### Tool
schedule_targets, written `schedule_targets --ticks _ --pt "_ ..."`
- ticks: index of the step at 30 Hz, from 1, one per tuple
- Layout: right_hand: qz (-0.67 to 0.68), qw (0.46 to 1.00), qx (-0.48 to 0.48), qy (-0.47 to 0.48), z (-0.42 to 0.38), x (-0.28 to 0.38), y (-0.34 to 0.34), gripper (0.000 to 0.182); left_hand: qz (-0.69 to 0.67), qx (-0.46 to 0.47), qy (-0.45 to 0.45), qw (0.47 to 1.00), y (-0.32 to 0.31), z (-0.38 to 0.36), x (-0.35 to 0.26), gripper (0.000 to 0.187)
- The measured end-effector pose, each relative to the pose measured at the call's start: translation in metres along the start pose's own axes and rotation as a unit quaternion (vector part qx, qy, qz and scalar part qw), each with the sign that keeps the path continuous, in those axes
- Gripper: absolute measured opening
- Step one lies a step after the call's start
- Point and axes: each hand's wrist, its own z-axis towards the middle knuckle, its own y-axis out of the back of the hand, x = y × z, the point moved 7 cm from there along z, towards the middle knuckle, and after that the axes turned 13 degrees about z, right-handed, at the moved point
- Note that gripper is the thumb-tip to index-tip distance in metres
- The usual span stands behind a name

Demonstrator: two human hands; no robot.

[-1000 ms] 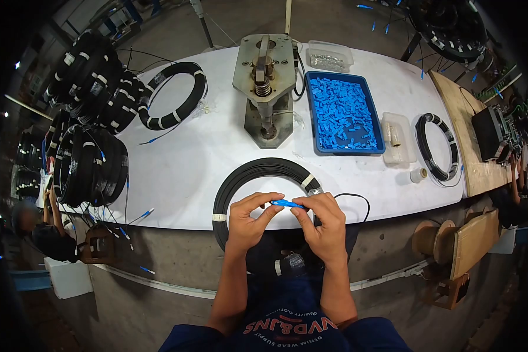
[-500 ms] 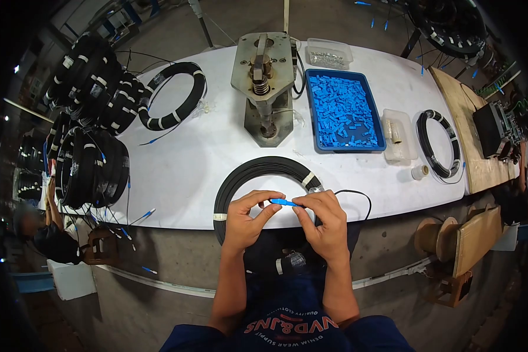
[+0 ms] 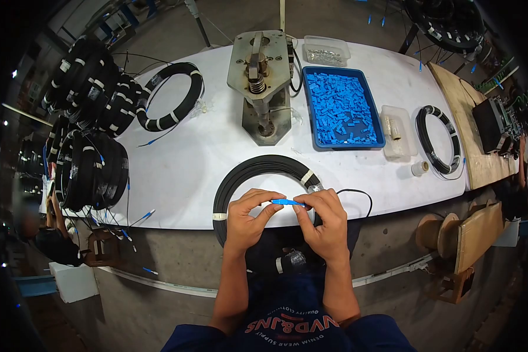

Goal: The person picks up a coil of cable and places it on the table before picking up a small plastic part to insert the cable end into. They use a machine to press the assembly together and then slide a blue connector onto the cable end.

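Observation:
A slim blue fibre-optic connector (image 3: 285,202) spans the gap between my two hands, over the front edge of the table. My left hand (image 3: 246,222) pinches its left end between thumb and index finger. At the other end, the thumb and forefinger of my right hand (image 3: 322,224) are closed on it, covering part of that end. Beneath both hands lies a large coil of black cable (image 3: 264,165), tied with white bands and overhanging the table edge. A loop of black cable (image 3: 364,195) curves out to the right of my right hand.
Behind the coil stands a metal hand press (image 3: 263,76). Right of it are a blue tray (image 3: 318,126) of small blue parts and clear plastic boxes (image 3: 327,48). Stacked cable coils (image 3: 88,170) fill the left side; a smaller coil (image 3: 422,138) lies right. A person's arm (image 3: 58,214) shows far left.
Both hands stay in nearly the same place. My right fingertips have shifted slightly along the connector, to the right. The camera view has moved a little.

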Motion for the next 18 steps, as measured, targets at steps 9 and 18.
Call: schedule_targets --ticks 9,18 --pt "-0.013 1.000 0.003 -0.010 0.0001 0.0035 -0.0023 0.015 0.000 -0.007 -0.003 1.000 -0.0009 0.0001 -0.0001 0.015" --pt "0.025 0.999 0.007 -0.023 0.0029 0.0002 0.0028 0.017 -0.004 0.011 0.010 1.000 0.0022 -0.0008 0.0025 0.016"
